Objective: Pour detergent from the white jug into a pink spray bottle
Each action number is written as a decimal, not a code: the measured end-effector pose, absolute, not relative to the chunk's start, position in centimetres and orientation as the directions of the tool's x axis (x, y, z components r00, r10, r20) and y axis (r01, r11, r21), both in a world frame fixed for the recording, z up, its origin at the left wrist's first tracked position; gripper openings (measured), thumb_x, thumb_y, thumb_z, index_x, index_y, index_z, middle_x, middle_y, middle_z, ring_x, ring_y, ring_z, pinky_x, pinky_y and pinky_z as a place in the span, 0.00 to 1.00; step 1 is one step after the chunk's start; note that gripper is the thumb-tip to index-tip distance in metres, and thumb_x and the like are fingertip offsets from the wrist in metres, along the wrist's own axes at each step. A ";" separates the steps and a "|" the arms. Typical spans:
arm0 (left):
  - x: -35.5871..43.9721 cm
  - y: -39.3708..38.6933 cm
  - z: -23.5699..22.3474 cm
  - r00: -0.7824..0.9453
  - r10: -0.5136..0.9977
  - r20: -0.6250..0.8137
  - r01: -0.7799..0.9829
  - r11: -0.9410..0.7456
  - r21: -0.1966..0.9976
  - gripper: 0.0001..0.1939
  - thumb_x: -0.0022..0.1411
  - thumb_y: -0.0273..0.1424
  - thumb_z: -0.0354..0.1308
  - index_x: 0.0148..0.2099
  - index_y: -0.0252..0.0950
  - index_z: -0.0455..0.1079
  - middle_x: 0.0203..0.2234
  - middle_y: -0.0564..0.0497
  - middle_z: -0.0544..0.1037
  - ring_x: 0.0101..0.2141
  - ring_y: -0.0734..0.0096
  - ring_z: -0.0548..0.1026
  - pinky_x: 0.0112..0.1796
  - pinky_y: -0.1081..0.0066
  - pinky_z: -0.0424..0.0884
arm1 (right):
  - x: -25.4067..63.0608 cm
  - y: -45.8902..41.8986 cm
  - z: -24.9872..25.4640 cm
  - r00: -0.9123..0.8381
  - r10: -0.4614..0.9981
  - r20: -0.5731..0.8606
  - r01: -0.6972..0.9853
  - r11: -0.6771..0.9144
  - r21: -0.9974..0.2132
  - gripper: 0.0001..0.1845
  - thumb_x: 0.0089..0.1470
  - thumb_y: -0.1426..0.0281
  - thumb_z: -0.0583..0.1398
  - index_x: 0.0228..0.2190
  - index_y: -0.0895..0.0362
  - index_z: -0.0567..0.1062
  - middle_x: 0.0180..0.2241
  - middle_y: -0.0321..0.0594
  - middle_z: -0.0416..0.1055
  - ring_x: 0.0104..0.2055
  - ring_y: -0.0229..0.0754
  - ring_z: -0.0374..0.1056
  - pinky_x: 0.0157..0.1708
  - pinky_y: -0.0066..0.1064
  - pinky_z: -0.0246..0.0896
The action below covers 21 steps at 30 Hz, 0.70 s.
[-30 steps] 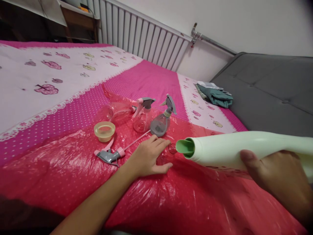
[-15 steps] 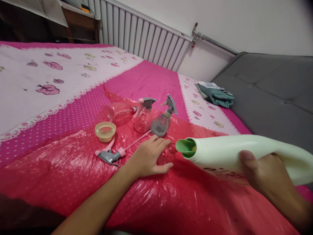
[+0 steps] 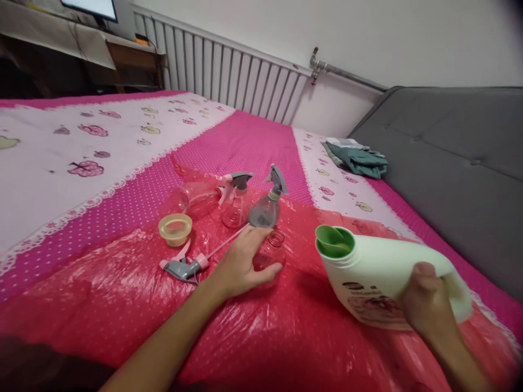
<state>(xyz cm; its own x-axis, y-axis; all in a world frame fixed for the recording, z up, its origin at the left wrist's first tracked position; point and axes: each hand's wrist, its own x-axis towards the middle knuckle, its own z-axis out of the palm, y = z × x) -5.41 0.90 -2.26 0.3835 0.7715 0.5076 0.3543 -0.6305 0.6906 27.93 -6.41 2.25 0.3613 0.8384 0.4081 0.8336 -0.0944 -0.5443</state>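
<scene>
My right hand [image 3: 429, 299] grips the handle of a pale green detergent jug [image 3: 384, 261], its green pouring spout turned left and tilted up. My left hand [image 3: 239, 264] is curved around a small clear spray bottle [image 3: 277, 253] that has an open neck and no spray head. Left of that hand lies a grey and pink spray head [image 3: 186, 267] with its thin tube. Behind it stand a grey-tinted spray bottle [image 3: 265, 212] and a clear one with a pink-grey trigger [image 3: 233, 212]. A yellowish translucent cap [image 3: 175, 230] rests farther left.
Red plastic sheeting [image 3: 122, 267] covers the near part of the bed. Another clear spray bottle [image 3: 204, 200] lies on its side behind the cap. Folded clothes [image 3: 359, 159] sit by the grey headboard [image 3: 445, 141]. A radiator [image 3: 229, 68] and a desk [image 3: 134, 54] stand at the back.
The jug has tipped back from nearly level, its spout turning upward and moving right, away from the clear bottle. My left hand stays around the bottle. The view has shifted slightly.
</scene>
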 end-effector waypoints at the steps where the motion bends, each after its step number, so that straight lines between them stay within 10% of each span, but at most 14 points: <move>1: -5.5 0.9 -1.8 0.370 0.780 0.505 0.353 -0.620 0.701 0.25 0.67 0.41 0.62 0.62 0.36 0.69 0.54 0.41 0.80 0.54 0.49 0.78 0.58 0.48 0.75 | 28.0 -6.4 2.1 0.395 0.830 0.393 0.802 -0.103 -0.588 0.30 0.70 0.46 0.44 0.30 0.54 0.68 0.25 0.47 0.69 0.32 0.55 0.71 0.32 0.42 0.64; 10: -8.6 -0.8 4.7 0.369 0.824 0.431 0.473 -0.565 0.676 0.25 0.70 0.41 0.64 0.65 0.44 0.69 0.60 0.44 0.78 0.60 0.48 0.77 0.62 0.46 0.73 | 27.3 -6.5 2.3 0.604 0.743 0.287 0.614 -0.205 -0.762 0.29 0.64 0.43 0.49 0.32 0.54 0.70 0.30 0.48 0.71 0.42 0.63 0.74 0.43 0.46 0.66; 21: -8.4 -3.5 2.4 0.433 0.841 0.324 0.687 -0.541 0.485 0.25 0.65 0.33 0.65 0.64 0.41 0.73 0.58 0.42 0.81 0.56 0.46 0.77 0.58 0.42 0.76 | 26.8 -5.5 1.4 0.418 0.830 0.370 0.737 -0.071 -0.672 0.36 0.60 0.37 0.47 0.33 0.55 0.75 0.34 0.58 0.78 0.45 0.71 0.75 0.50 0.59 0.68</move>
<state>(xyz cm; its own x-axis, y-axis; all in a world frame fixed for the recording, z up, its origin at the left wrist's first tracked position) -8.40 -3.51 2.36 0.4329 0.8412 0.3240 0.6871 -0.5406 0.4854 26.82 -5.51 1.37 0.4178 0.8296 0.3704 0.7374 -0.0714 -0.6717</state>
